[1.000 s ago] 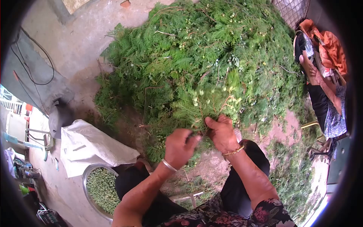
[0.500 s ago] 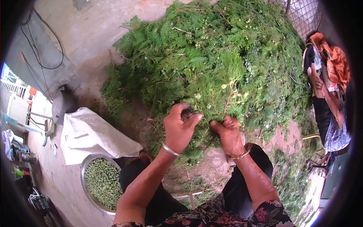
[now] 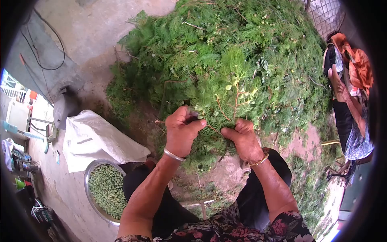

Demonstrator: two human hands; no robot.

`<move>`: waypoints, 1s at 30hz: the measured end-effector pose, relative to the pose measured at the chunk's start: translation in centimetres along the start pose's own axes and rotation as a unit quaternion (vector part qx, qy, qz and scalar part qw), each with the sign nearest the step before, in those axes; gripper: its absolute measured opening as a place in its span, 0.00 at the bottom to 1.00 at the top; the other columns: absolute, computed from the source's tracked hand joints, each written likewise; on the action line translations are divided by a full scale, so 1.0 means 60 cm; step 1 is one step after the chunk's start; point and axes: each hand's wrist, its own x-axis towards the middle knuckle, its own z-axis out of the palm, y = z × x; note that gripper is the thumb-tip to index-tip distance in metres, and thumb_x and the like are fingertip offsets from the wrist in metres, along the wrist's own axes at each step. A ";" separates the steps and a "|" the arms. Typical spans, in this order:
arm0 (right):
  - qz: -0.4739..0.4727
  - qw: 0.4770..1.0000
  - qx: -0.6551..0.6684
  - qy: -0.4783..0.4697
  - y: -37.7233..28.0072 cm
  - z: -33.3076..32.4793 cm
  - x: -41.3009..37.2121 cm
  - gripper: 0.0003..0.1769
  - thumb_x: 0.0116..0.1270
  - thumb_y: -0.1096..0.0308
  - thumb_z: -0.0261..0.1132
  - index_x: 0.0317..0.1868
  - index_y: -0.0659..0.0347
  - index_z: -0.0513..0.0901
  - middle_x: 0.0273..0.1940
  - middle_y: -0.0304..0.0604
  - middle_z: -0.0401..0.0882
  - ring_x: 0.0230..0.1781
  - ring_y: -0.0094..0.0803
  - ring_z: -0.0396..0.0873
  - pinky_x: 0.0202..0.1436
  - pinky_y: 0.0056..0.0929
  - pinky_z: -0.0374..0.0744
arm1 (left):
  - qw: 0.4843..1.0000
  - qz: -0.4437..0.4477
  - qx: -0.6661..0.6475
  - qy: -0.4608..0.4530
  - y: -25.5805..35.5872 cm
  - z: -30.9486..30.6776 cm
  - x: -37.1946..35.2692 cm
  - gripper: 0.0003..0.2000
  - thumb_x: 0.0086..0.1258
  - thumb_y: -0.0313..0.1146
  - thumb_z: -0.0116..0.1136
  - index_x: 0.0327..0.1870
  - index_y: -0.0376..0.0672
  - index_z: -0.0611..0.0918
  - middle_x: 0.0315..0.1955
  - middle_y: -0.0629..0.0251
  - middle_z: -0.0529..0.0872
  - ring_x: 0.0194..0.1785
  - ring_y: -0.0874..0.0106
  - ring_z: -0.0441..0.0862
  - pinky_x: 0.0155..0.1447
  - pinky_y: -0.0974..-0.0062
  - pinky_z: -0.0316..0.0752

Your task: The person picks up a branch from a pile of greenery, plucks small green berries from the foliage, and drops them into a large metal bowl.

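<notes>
The right hand (image 3: 246, 142) grips the sprig (image 3: 236, 101) by its stem, above the heap's (image 3: 173, 52) near edge; the left hand (image 3: 179, 131) pinches green cones (image 3: 197, 108) — too hard a tug might snap the thin stem, too loose a pinch spill them.

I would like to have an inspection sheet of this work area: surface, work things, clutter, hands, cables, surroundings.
Surface: concrete floor, stained.
Work things: sprig with pale cones; large branch pile; metal basin holding small green pieces.
Clutter: white sack by the basin; scattered greenery.
Hands: right hand holds the sprig; left hand beside it, grip unclear.
Cables: dark cable, looped, upper left.
Surroundings: another person, right; wire mesh.
</notes>
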 end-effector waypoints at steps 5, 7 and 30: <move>-0.018 1.000 -0.007 0.005 0.011 -0.002 0.006 0.03 0.60 0.81 0.64 0.33 0.65 0.81 0.29 0.29 0.78 0.29 0.15 0.67 0.32 0.21 0.70 | 0.983 -0.100 -0.154 -0.022 0.008 -0.021 0.009 0.08 0.59 0.17 0.59 0.37 0.38 0.76 0.24 0.67 0.78 0.19 0.84 0.65 0.22 0.84 0.62; -0.017 1.000 0.000 0.006 0.024 -0.009 0.009 0.03 0.60 0.81 0.64 0.32 0.65 0.81 0.28 0.29 0.77 0.29 0.15 0.67 0.32 0.21 0.70 | 0.952 -0.147 -0.263 -0.052 0.007 -0.032 0.019 0.06 0.63 0.22 0.57 0.39 0.39 0.76 0.25 0.63 0.79 0.19 0.80 0.68 0.22 0.81 0.64; -0.023 0.998 0.037 0.040 -0.018 -0.010 -0.018 0.08 0.58 0.82 0.65 0.27 0.60 0.79 0.24 0.21 0.66 0.25 0.13 0.58 0.29 0.19 0.61 | 0.948 -0.138 -0.284 -0.026 0.023 -0.074 0.007 0.05 0.65 0.25 0.54 0.39 0.36 0.78 0.31 0.59 0.81 0.30 0.72 0.77 0.29 0.75 0.73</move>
